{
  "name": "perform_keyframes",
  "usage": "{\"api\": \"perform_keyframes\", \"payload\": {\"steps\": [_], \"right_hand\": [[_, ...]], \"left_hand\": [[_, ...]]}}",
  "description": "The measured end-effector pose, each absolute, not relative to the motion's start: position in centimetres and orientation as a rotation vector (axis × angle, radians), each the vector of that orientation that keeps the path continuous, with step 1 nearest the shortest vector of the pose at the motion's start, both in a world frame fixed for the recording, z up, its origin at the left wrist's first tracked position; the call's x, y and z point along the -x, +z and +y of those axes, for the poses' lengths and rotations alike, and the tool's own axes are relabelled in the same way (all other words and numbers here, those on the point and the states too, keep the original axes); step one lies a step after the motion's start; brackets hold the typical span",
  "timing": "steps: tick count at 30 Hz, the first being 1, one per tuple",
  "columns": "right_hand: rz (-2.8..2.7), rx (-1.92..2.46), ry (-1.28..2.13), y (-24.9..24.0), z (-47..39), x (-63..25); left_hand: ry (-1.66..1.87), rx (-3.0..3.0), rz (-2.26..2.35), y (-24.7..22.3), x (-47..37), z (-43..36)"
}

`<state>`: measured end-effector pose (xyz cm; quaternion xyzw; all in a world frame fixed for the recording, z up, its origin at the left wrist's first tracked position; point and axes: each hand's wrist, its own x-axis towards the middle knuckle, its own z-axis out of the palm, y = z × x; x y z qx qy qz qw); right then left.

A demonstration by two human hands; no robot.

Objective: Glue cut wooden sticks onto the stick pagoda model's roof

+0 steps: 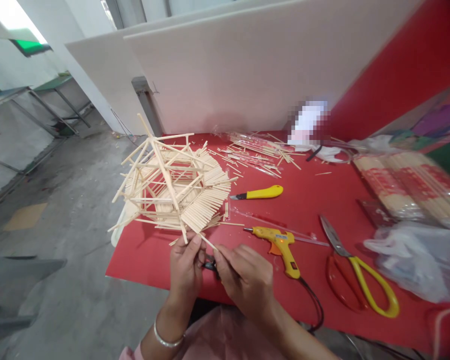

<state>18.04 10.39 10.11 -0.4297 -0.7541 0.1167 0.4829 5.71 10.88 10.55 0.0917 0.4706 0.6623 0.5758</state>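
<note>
A pavilion-like model of thin wooden sticks [206, 205], with an open frame and a fan of sticks along its side, stands at the table's left end. My left hand [186, 265] is closed at the model's near corner, thumb and fingers pinching its edge. My right hand [245, 272] pinches a single wooden stick [208, 242], whose far end meets the model's edge beside my left thumb. A dark object [210, 265] lies partly hidden between my hands; its kind is unclear. Right of my hands lies a yellow glue gun [279, 242], its orange light lit.
On the red table [303, 200] are a yellow-handled knife [262, 192], scissors [354, 265] with red and yellow handles, and loose sticks [258, 150]. Packaged sticks [408, 185] and a plastic bag [416, 260] sit at right. White boards [225, 75] stand behind. The glue gun's cord [317, 300] hangs off the front.
</note>
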Motion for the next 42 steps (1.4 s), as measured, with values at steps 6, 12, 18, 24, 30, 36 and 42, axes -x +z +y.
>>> {"api": "perform_keyframes", "payload": {"steps": [6,12,18,24,30,36,42], "right_hand": [[-1.844,1.036,0.301,10.2,10.3,-18.0],[-1.844,1.047,0.302,9.6,10.1,-18.1],[-1.848,1.05,0.32,9.6,10.1,-18.4],[-1.888,1.114,0.432,9.1,8.7,-19.5],[-1.841,1.155,0.39,8.6,6.9,-20.9],[-1.904,1.196,0.344,8.2,6.1,-24.7],[-1.772,2.283,-0.109,7.8,6.9,-34.8]], "left_hand": [[1.541,-0.21,1.122,10.7,-5.7,10.9],[1.542,-0.248,1.123,10.5,-5.7,10.9],[1.549,-0.314,1.116,9.5,-5.5,10.7],[1.493,-0.381,1.159,9.0,-5.9,9.6],[1.464,-0.485,1.139,9.5,-7.7,8.9],[1.386,-0.511,1.148,9.9,-9.7,8.6],[1.368,-0.541,1.17,9.9,-10.1,8.4]]}}
